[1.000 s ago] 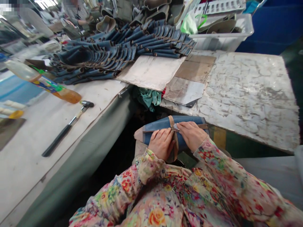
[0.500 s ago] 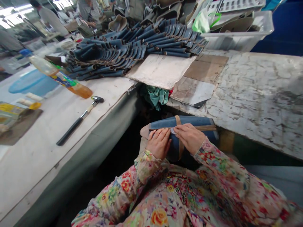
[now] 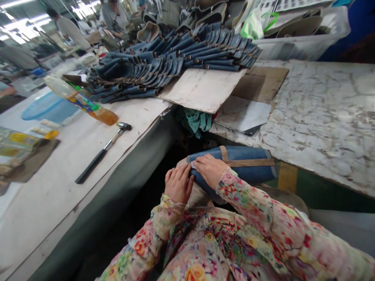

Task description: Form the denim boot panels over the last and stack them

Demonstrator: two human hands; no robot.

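Across my lap lies a blue leather boot shaft (image 3: 249,173) with tan strips, one running lengthwise and one crossing it. My left hand (image 3: 177,184) is closed at its left end, fingers bent over the edge with the thumb below. Beside it, my right hand (image 3: 211,169) rests on the upper face with its fingers pinched together. A small whitish scrap (image 3: 192,165), perhaps cloth or paper, pokes out under the right fingertips; its kind is unclear. The two hands almost touch.
On the left table (image 3: 140,136) are a hammer (image 3: 104,152) and a tilted plastic bottle with amber liquid (image 3: 102,116). Stacked blue leather pieces (image 3: 140,70) fill the back, near a white crate (image 3: 331,37). A marked board (image 3: 322,117) lies right; people work far left.
Both hands have shifted left along the blue boot shaft to its left end. The lengthwise tan strip's middle, covered before, now shows. The view has also swung slightly.
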